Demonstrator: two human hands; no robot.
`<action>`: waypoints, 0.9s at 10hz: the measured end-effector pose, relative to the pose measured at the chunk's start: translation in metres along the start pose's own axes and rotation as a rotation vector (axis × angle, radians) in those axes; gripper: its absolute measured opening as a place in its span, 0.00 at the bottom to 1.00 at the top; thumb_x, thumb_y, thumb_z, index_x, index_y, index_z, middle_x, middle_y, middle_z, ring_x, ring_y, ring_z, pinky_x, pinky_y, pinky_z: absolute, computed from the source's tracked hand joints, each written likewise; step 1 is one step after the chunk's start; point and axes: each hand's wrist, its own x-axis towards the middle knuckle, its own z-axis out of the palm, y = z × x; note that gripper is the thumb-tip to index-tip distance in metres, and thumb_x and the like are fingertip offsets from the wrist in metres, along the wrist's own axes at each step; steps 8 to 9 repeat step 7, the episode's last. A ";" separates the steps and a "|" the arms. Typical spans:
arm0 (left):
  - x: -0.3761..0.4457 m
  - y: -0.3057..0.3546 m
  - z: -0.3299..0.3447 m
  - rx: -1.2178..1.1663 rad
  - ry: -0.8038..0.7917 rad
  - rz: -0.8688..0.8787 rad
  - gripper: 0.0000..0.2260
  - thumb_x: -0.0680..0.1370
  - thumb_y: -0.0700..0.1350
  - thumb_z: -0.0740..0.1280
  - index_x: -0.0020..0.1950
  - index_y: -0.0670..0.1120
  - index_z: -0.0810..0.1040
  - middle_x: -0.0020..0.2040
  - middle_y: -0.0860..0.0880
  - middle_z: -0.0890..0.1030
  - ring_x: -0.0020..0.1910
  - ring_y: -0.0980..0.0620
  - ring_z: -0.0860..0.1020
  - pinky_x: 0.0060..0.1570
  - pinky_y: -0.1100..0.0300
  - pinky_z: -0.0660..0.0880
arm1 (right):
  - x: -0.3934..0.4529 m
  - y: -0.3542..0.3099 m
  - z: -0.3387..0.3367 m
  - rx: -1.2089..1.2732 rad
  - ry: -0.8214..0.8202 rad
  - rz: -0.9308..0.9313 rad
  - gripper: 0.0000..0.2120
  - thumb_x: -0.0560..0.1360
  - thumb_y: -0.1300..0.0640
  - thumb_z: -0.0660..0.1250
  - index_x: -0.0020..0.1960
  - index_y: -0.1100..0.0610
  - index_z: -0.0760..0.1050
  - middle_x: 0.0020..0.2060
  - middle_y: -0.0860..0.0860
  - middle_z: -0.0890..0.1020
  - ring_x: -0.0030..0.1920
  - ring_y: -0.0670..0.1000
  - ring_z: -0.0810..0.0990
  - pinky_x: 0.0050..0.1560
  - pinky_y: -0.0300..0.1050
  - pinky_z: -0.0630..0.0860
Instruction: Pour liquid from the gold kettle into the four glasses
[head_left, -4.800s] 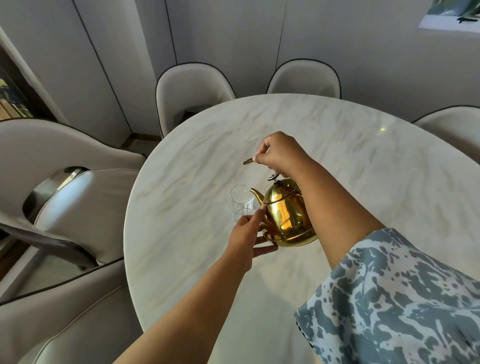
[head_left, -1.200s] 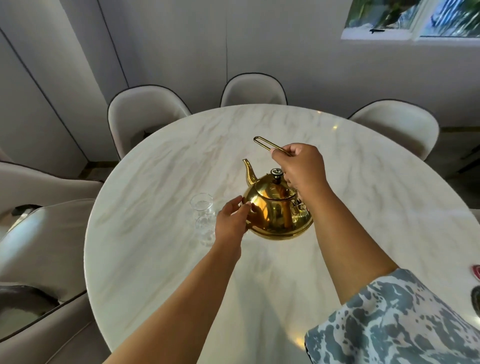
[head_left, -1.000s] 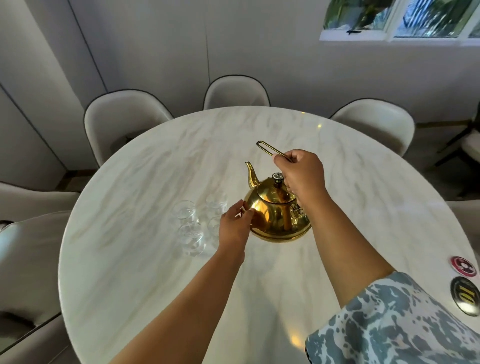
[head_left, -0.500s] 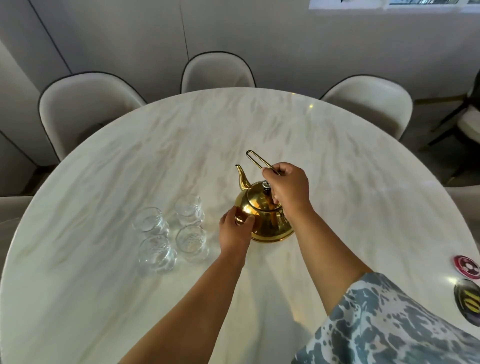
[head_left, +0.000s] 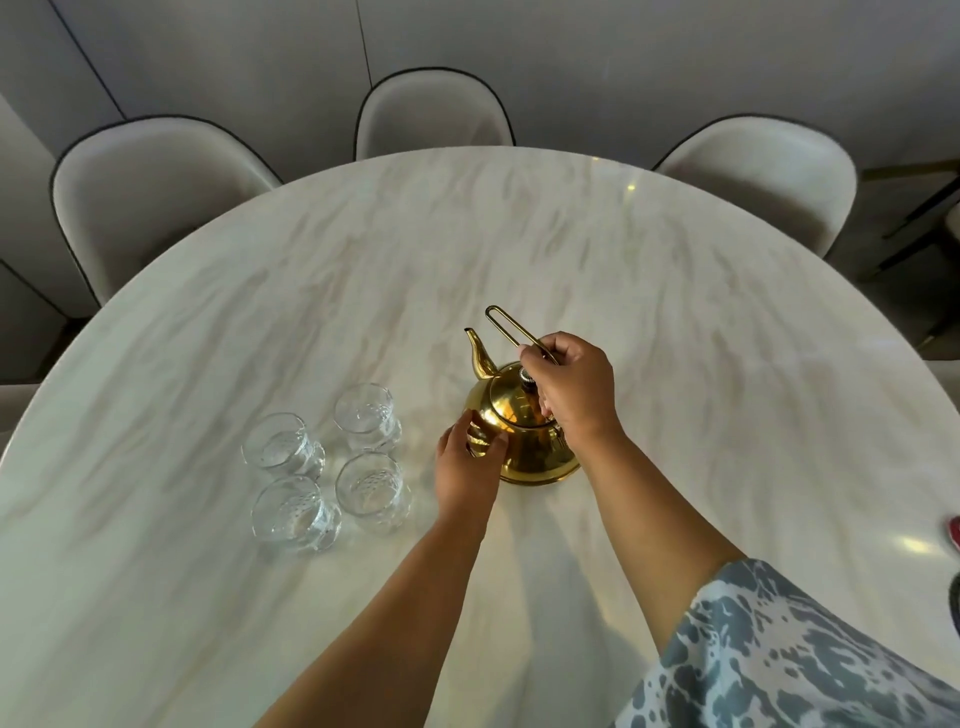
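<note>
Four glasses (head_left: 326, 464) now show beside the set-down gold kettle (head_left: 519, 436).

Hands (head_left: 519, 415) on gold kettle (head_left: 519, 441)

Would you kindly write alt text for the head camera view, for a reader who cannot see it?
A person's right hand grips the wire handle of a gold kettle standing on a marble table, while the left hand touches its side. Four clear glasses stand clustered left of it.
</note>
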 end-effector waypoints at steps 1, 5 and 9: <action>0.001 -0.002 0.001 0.027 0.000 0.014 0.28 0.77 0.48 0.70 0.77 0.50 0.68 0.72 0.49 0.71 0.69 0.49 0.72 0.64 0.56 0.70 | 0.001 0.004 -0.001 0.035 0.002 0.010 0.08 0.74 0.54 0.70 0.40 0.58 0.78 0.24 0.49 0.76 0.17 0.45 0.69 0.25 0.40 0.72; 0.000 0.003 -0.004 -0.012 -0.012 -0.023 0.23 0.78 0.46 0.69 0.73 0.50 0.72 0.70 0.47 0.71 0.63 0.46 0.76 0.59 0.56 0.74 | 0.001 0.008 -0.007 -0.116 -0.044 -0.060 0.14 0.77 0.49 0.67 0.54 0.59 0.79 0.41 0.52 0.85 0.37 0.47 0.82 0.38 0.38 0.80; -0.025 0.008 -0.034 -0.087 -0.066 -0.019 0.10 0.78 0.44 0.67 0.58 0.50 0.81 0.56 0.48 0.83 0.58 0.44 0.81 0.59 0.48 0.78 | -0.025 -0.005 -0.013 -0.384 0.085 -0.167 0.21 0.76 0.48 0.68 0.66 0.53 0.77 0.58 0.54 0.81 0.61 0.54 0.76 0.53 0.48 0.78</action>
